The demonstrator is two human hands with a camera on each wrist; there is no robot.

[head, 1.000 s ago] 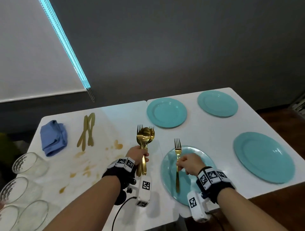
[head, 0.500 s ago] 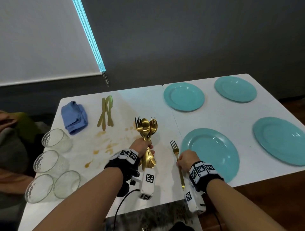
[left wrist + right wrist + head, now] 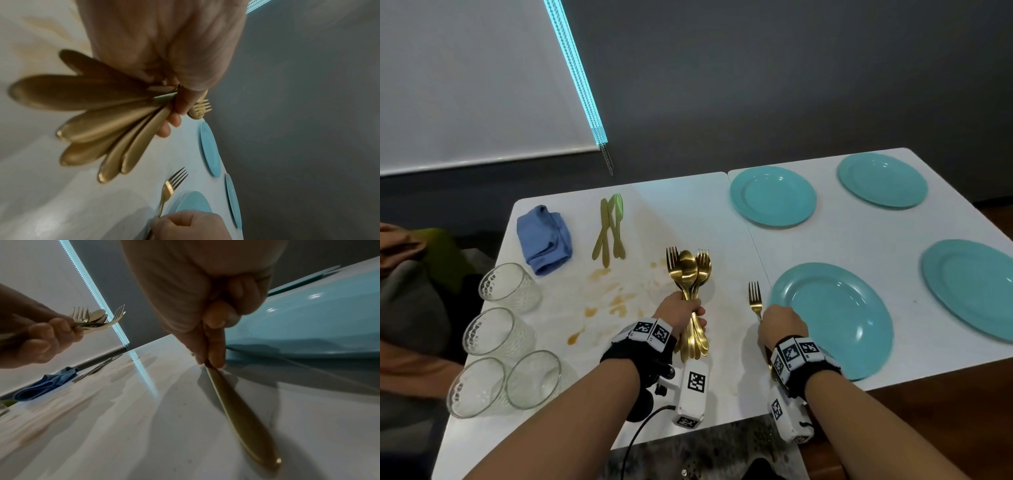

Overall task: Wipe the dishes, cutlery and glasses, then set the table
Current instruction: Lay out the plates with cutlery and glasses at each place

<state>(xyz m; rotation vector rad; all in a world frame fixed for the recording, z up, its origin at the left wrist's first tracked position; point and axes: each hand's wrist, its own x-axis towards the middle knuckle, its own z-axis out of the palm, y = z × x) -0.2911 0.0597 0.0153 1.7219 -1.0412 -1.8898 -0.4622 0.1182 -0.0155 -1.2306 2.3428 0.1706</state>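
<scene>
My left hand [image 3: 683, 313] grips a bundle of gold forks and spoons [image 3: 690, 274] upright above the white table [image 3: 688, 212]; their handles fan out in the left wrist view [image 3: 96, 123]. My right hand [image 3: 779, 325] pinches a single gold fork [image 3: 755, 298] lying on the table just left of the nearest teal plate [image 3: 835, 318]. In the right wrist view thumb and forefinger hold that fork [image 3: 240, 415] by its handle, with the plate [image 3: 308, 324] beside it.
Three more teal plates [image 3: 773, 196] [image 3: 881, 180] [image 3: 972, 287] lie to the right and back. Gold knives [image 3: 609, 229], a folded blue cloth [image 3: 544, 238] and brown stains [image 3: 613, 298] are on the left half. Several glasses [image 3: 498, 332] stand at the left edge.
My right hand has brought the single fork from over the nearest plate down to the table at its left. The left hand still holds the bundle.
</scene>
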